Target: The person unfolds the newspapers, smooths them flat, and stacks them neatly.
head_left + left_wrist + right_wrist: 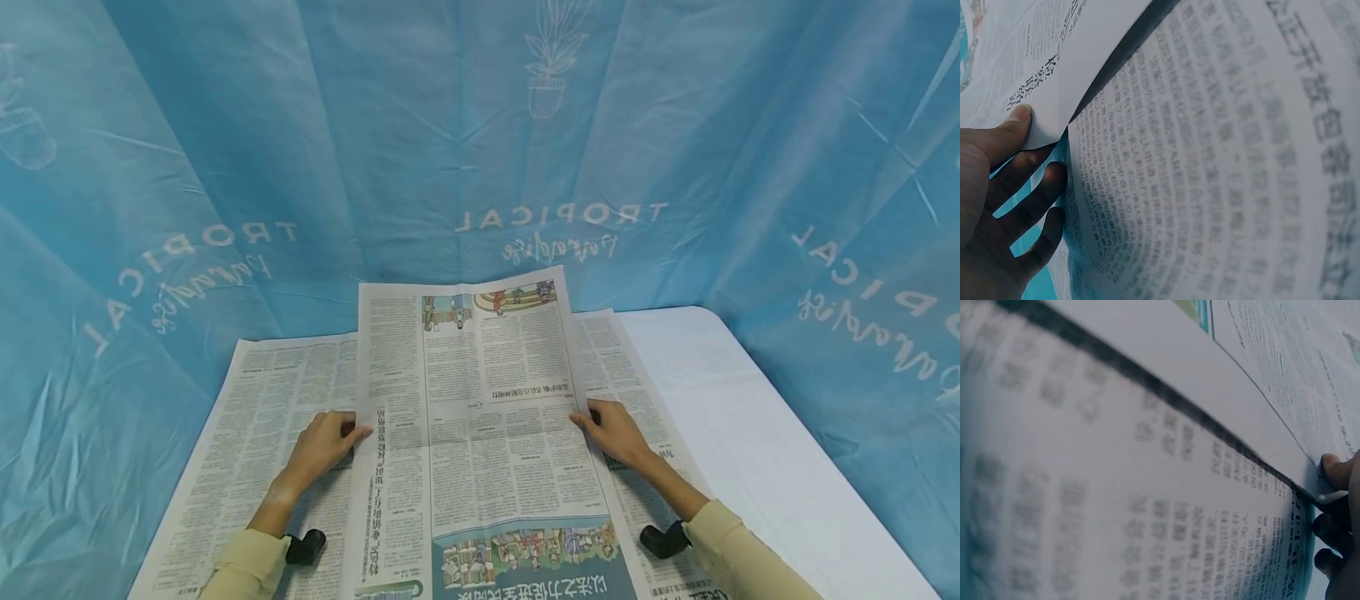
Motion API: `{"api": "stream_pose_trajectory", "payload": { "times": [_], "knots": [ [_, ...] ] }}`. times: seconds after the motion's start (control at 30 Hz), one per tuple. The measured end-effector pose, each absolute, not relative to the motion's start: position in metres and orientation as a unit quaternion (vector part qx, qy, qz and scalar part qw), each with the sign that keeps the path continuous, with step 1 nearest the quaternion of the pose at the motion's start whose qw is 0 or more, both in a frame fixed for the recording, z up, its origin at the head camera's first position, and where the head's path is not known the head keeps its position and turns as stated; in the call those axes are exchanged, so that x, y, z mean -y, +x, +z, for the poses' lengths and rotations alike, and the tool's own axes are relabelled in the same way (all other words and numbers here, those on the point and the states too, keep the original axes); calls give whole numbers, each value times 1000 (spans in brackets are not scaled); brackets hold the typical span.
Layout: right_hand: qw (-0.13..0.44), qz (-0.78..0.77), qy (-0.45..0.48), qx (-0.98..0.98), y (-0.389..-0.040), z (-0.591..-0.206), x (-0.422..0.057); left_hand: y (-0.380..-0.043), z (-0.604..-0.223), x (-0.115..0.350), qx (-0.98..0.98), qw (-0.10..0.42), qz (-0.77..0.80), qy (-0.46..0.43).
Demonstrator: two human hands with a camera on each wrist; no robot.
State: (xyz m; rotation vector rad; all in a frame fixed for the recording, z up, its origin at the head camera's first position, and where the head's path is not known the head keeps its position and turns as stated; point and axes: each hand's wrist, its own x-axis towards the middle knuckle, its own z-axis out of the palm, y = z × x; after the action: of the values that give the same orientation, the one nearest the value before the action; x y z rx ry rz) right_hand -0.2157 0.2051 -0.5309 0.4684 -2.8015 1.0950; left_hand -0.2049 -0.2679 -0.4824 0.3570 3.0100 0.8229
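A newspaper sheet (pixel 480 450), with printed columns and coloured cartoons, is held up between both hands over a wider newspaper (pixel 285 392). My left hand (pixel 322 446) pinches the sheet's left edge, thumb on the near face. In the left wrist view the left hand's thumb (pixel 1019 119) presses the paper, while the other fingers spread behind it. At the opposite edge, my right hand (pixel 615 433) pinches the sheet between thumb and fingers. The right wrist view shows its thumb (pixel 1337 472) on the sheet's border. Beneath, the lower newspaper (pixel 1116 487) fills much of that view.
A white table (pixel 742 400) shows to the right of the papers. Blue printed curtains (pixel 405 150) hang close behind the table and along both sides. Black wrist cameras sit on both wrists, the left one (pixel 306 547) over the lower newspaper.
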Motion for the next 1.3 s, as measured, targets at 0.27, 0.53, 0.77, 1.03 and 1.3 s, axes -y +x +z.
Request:
{"api": "stream_pose_trajectory", "payload": {
  "times": [0.27, 0.53, 0.77, 1.03, 1.3],
  "knots": [
    [31, 349, 144, 926, -214, -528, -204, -206, -481, 268, -960, 14, 260, 101],
    [39, 328, 117, 936, -213, -529, -204, -206, -484, 268, -964, 25, 249, 90],
    [39, 320, 84, 943, -212, -529, -202, -207, -487, 266, -968, 27, 243, 63],
    [28, 308, 59, 949, -211, -525, -201, -205, -486, 263, -970, 47, 238, 23],
    [28, 330, 66, 941, -209, -522, -203, -206, -482, 264, -974, 53, 216, 44]
  ]
}}
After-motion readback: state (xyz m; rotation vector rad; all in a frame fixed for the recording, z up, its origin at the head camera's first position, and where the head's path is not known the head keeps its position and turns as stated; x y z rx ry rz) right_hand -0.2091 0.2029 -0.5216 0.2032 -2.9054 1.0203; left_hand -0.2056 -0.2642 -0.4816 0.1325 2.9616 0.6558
